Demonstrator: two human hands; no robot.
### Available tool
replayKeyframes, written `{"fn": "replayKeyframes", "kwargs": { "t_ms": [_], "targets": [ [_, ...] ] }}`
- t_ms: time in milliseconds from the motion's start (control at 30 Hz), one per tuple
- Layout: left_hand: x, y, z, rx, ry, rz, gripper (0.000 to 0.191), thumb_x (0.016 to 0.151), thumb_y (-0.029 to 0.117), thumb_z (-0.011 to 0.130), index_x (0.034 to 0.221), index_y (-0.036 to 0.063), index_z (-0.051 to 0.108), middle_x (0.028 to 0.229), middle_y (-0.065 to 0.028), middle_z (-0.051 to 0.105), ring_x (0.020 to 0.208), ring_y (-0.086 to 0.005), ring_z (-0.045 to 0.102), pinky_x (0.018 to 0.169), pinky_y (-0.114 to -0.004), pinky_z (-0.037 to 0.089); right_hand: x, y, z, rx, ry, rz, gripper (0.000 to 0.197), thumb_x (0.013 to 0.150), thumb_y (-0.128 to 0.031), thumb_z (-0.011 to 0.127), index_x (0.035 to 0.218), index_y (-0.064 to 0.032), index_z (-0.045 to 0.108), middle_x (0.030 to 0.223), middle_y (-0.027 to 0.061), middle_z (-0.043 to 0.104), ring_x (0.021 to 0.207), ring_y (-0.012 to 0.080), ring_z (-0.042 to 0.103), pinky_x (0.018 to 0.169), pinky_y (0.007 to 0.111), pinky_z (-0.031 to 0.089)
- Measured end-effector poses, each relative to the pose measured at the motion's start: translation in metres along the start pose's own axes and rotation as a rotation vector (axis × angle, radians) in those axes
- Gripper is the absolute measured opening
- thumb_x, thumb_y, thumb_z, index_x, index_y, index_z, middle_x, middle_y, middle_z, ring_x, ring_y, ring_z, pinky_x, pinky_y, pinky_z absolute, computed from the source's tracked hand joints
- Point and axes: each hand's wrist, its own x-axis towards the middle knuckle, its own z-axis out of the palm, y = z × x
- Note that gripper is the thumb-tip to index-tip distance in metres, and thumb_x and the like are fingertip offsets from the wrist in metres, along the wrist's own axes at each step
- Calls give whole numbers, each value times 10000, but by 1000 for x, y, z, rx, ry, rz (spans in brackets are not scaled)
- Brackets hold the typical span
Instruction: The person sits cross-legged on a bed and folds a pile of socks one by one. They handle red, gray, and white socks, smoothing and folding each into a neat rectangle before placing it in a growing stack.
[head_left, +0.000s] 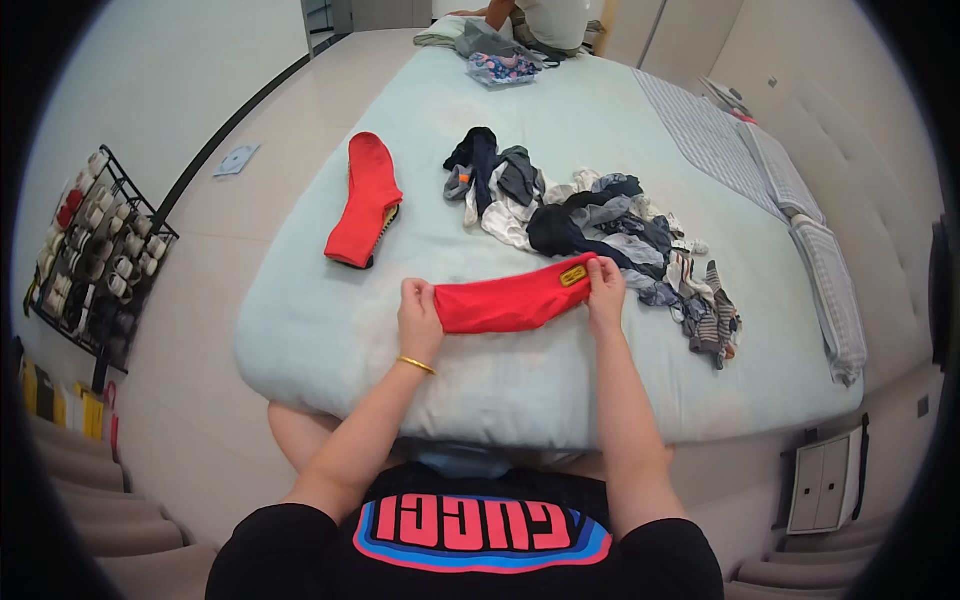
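A red sock (510, 301) is stretched flat between my two hands, just over the near part of the bed. My left hand (418, 319) pinches its left end, and a gold bangle circles that wrist. At the other end, beside a yellow and black patch (574, 276), my right hand (606, 292) grips the fabric. Farther off to the left lies another red sock (365, 195), with striped and black fabric showing from beneath it. A loose heap of socks (577, 214) in white, grey, navy and black spreads beyond my right hand, with striped socks (712, 319) at its near right end.
The bed (300, 337) has a pale green cover. A plastic bag with floral fabric (502, 69) lies at its far end, near a seated person (553, 26). Folded bedding (829, 292) lines the right side. A shoe rack (101, 255) stands against the left wall.
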Motion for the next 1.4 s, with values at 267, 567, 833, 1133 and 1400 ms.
{"fn": "replayKeyframes", "kwargs": {
  "t_ms": [267,567,833,1133,1400],
  "targets": [
    [-7,7,-4,272,-158,129,225,858,196,529,960,6,467,773,-190,572,732,-345,558,649,-404,435,-14,-8,15,-1005,76,-535,209,759,-205,668,784,-12,592,705,94,586,688,255,551,660,341,437],
    [4,22,3,259,-171,173,203,810,146,595,918,12,487,768,-161,578,713,-314,559,642,-386,444,-52,-4,47,-1020,-174,-429,188,711,-196,686,700,-32,594,732,82,544,722,276,520,654,353,430],
    [16,9,3,777,-107,169,153,822,159,561,886,32,504,806,-153,571,783,-318,555,671,-389,450,-69,-11,31,-1243,-296,-295,574,644,-332,741,1118,-73,547,1137,122,455,1034,304,440,840,381,383],
    [-39,4,36,994,-500,693,401,819,241,475,1173,56,507,1304,-139,404,1237,-372,294,991,-591,172,-81,-1,70,-1204,-634,-375,490,873,-250,466,1297,-26,367,1361,200,315,1267,318,294,1030,457,223],
    [-37,9,3,1036,-570,443,546,819,470,475,1322,280,382,1428,-153,215,1301,-422,143,946,-681,94,-58,7,44,-1490,-526,-248,683,821,-539,432,1387,-200,256,1454,130,153,1339,334,111,1066,492,73]
  ]
}}
